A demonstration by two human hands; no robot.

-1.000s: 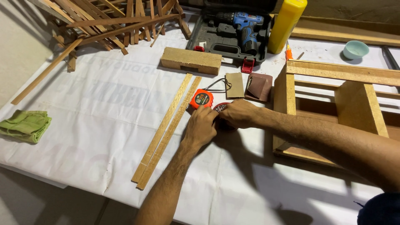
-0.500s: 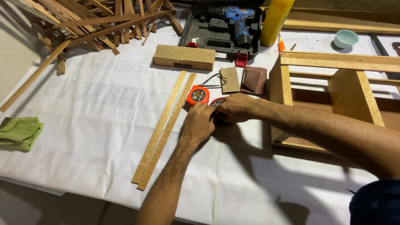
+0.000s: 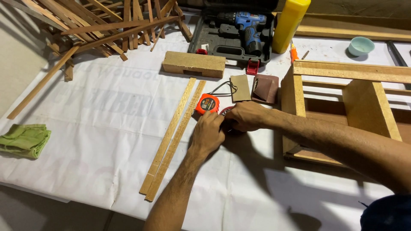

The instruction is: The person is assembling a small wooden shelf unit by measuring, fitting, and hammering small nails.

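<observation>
Both hands met near the middle of the counter (image 3: 85, 128), which was covered in a white sheet. The left hand (image 3: 208, 134) and the right hand (image 3: 245, 116) were curled in together around some small dark thing (image 3: 227, 112), grips closed on it, but it was mostly hidden so I couldn't tell what it was. Just at 11 o'clock from the hands sat an orange tape measure (image 3: 207, 104), right beside the left fingers. At 9 o'clock from them lay two long wooden strips (image 3: 173, 139), side by side and touching. Up at 12 o'clock were a piece of sandpaper (image 3: 240, 87) and a dark sanding block (image 3: 265, 88), then a wooden block (image 3: 193, 64) and a blue drill (image 3: 247, 26) in its open case. A wooden frame (image 3: 342, 70) stood at 3 o'clock, a yellow bottle (image 3: 290, 23) at 1 o'clock, and a green cloth (image 3: 23, 139) way off at 9 o'clock.
</observation>
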